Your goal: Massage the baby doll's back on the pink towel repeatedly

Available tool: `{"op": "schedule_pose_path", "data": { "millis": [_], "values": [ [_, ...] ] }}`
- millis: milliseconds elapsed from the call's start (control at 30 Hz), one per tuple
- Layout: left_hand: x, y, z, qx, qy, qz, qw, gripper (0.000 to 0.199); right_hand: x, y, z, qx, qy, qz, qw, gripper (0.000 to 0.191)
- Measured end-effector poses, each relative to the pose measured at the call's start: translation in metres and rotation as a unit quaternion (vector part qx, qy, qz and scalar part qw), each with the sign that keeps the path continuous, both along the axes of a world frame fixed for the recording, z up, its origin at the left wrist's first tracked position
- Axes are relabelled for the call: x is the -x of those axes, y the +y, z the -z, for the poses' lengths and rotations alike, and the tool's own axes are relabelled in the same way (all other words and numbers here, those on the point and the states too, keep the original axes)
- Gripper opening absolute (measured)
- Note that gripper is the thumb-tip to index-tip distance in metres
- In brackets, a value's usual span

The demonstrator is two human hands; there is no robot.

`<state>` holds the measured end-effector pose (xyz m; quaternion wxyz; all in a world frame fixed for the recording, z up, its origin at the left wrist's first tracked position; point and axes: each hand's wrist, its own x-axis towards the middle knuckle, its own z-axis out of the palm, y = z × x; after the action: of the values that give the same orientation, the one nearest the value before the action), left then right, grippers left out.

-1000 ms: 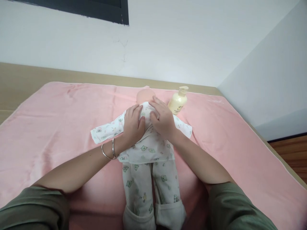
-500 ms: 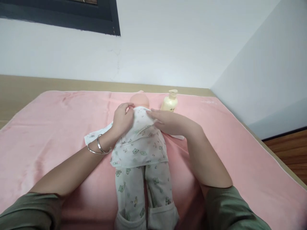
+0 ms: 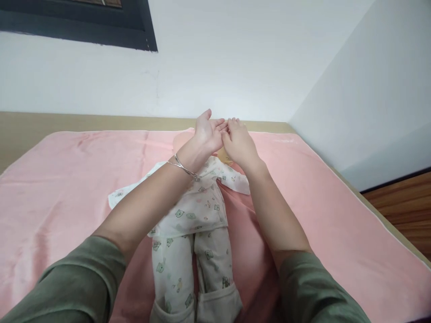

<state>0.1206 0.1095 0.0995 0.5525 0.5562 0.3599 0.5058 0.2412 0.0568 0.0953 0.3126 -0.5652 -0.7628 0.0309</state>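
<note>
A doll in a white printed top and trousers (image 3: 191, 215) lies on a pink cloth (image 3: 77, 179), its head partly behind my left wrist. Above the doll's shoulder my left hand (image 3: 209, 133) is palm up, fingers apart, holding nothing. My right hand (image 3: 239, 142) is over the pump bottle (image 3: 224, 157), its palm facing down and its fingers stretched out beside my left fingertips. Most of the bottle is hidden behind my right hand, and its pump does not show.
The pink cloth covers a wooden surface (image 3: 20, 130) that meets a white wall (image 3: 218, 67). A dark window frame (image 3: 134, 27) is at the upper left. Wood-grained panelling (image 3: 404, 215) stands at the right.
My left hand has left the doll's left-side shoulder, moved right and up, and turned palm up. My right hand has risen from the doll's chest to the bottle. The view has shifted slightly.
</note>
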Motion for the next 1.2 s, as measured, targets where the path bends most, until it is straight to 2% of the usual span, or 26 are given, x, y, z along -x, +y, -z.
{"op": "schedule_pose_path", "data": {
  "millis": [100,233,367,467,633,833,1033,1200],
  "values": [
    [-0.005,-0.022,-0.010,0.146,-0.098,0.030,0.984,0.065,0.009,-0.005,-0.001,-0.003,-0.044,0.014,0.999,0.042],
    [0.004,-0.057,-0.023,0.216,-0.147,0.013,0.965,0.060,0.015,-0.009,-0.003,-0.018,-0.077,0.044,0.996,0.036],
    [0.033,-0.082,-0.022,0.271,-0.177,0.036,0.945,0.061,0.020,-0.008,-0.006,-0.008,-0.093,0.100,0.991,0.043],
    [0.064,-0.095,-0.023,0.312,-0.227,0.015,0.923,0.063,0.025,-0.007,-0.014,0.020,-0.112,0.135,0.984,0.045],
    [0.111,-0.109,-0.038,0.320,-0.328,-0.034,0.888,0.063,0.035,-0.006,-0.022,0.042,-0.133,0.184,0.973,0.046],
    [0.140,-0.116,-0.053,0.302,-0.339,-0.057,0.889,0.062,0.048,-0.009,-0.015,0.023,-0.131,0.214,0.968,0.043],
    [0.143,-0.114,-0.050,0.297,-0.320,-0.070,0.897,0.057,0.051,-0.012,-0.010,0.020,-0.130,0.196,0.972,0.046],
    [0.122,-0.120,-0.045,0.297,-0.281,-0.055,0.911,0.053,0.064,-0.032,-0.019,0.063,-0.109,0.150,0.981,0.060]
  ]
}}
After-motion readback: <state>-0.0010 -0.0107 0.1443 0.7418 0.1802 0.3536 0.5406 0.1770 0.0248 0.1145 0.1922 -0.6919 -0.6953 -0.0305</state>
